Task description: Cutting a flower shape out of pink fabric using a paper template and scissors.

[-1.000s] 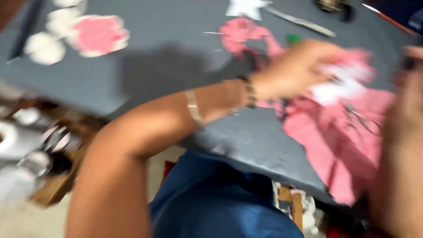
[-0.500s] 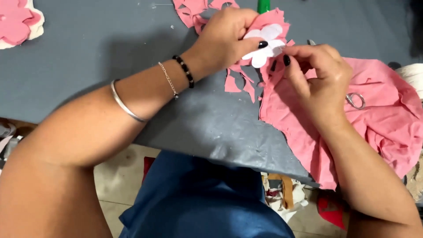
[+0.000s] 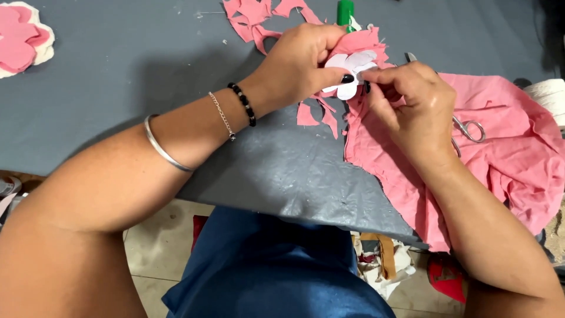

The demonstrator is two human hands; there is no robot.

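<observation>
Holding: the left hand (image 3: 297, 62) is closed on a white flower-shaped template (image 3: 350, 66) and a piece of pink fabric (image 3: 360, 42) behind it, with the thumb pressed on the front of the template.
Right hand: the right hand (image 3: 412, 109) has its fingers curled, and the fingertips (image 3: 376, 76) pinch at the right edge of the same white template; I cannot tell if they also hold a pin or another small thing.
Place of the template: it is lifted a little above the grey table (image 3: 118, 76), between both hands, near the far side of the table.
Large cloth: a big pink cloth (image 3: 506, 147) lies crumpled on the right part of the table, under the right wrist, and hangs over the near edge.
Scissors: small silver scissors (image 3: 468, 129) rest on this cloth, just beside the right hand.
Scraps: pink scraps (image 3: 259, 17) lie on the table behind the left hand.
Green object: a green tube (image 3: 345, 12) stands just behind the held fabric.
Far left: finished pink and cream flower shapes (image 3: 20, 41) lie at the corner of the table, well apart from the hands.
Wrist: the left arm wears a black bead bracelet (image 3: 242, 103), a thin chain and a silver bangle (image 3: 165, 152).
</observation>
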